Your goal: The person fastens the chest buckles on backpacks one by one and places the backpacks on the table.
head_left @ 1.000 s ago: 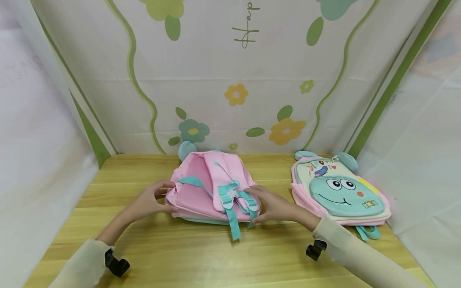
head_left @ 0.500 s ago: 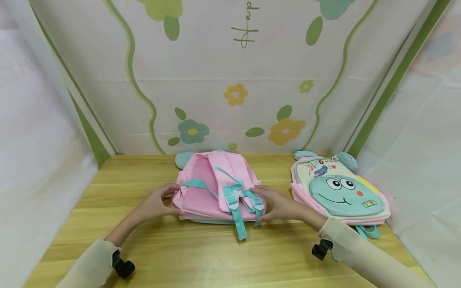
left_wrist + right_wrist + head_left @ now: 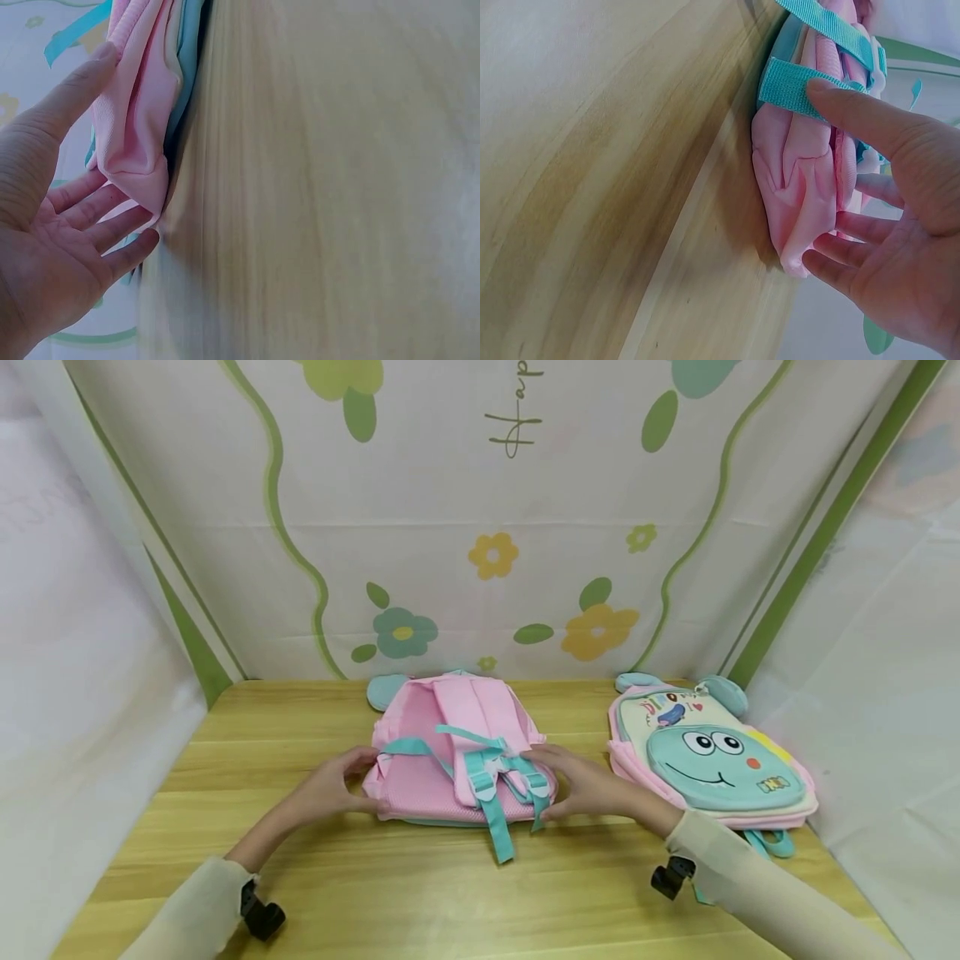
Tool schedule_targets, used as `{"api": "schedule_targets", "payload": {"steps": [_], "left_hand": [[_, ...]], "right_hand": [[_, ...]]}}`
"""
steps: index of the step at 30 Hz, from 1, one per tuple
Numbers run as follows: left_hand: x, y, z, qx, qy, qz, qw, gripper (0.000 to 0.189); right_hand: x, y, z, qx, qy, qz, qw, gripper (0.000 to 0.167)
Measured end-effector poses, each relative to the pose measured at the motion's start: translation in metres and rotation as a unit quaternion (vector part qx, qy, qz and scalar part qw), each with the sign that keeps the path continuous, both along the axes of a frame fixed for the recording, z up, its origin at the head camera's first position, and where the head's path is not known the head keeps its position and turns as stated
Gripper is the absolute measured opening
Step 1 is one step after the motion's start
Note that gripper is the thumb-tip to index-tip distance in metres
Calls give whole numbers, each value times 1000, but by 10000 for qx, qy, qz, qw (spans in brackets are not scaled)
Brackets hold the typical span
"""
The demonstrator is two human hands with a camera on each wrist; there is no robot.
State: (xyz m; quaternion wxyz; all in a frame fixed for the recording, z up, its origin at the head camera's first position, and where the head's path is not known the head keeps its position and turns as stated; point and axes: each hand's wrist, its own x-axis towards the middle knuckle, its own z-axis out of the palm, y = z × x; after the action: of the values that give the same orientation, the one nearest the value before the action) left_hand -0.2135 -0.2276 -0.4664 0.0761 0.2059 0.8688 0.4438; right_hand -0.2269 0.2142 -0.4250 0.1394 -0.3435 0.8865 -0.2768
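Note:
A pink child's backpack lies back side up in the middle of the wooden table, its turquoise webbing straps trailing toward the front edge. My left hand rests against its left side; in the left wrist view the thumb touches the edge and the loosely straight fingers lie along the pink corner. On the opposite side is my right hand, its thumb on a turquoise strap end and its relaxed fingers touching the pink side fabric. The backpack's front faces the table and is mostly hidden.
To the right, a second backpack lies face up, with a smiling turquoise pocket and rounded ears. Behind the table hangs a flower-printed cloth, and white cloth walls stand at both sides.
Both hands and the pink backpack have shifted slightly right and the bag now lies straighter. Over the last half second they barely moved; a thin turquoise strap on its back changed position.

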Motion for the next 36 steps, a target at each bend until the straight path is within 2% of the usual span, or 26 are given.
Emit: {"api": "schedule_targets", "payload": {"steps": [8,24,36], "left_hand": [[-1,8,-1,-311,159,93,9993,85],[0,8,1,-429,166,152,9988,89],[1,8,1,-426,238,80,9988,89]], "right_hand": [[-2,4,1,35,39,1,10000,91],[-5,5,0,69,167,49,9998,92],[-3,5,1,60,-13,-24,10000,92]]}}
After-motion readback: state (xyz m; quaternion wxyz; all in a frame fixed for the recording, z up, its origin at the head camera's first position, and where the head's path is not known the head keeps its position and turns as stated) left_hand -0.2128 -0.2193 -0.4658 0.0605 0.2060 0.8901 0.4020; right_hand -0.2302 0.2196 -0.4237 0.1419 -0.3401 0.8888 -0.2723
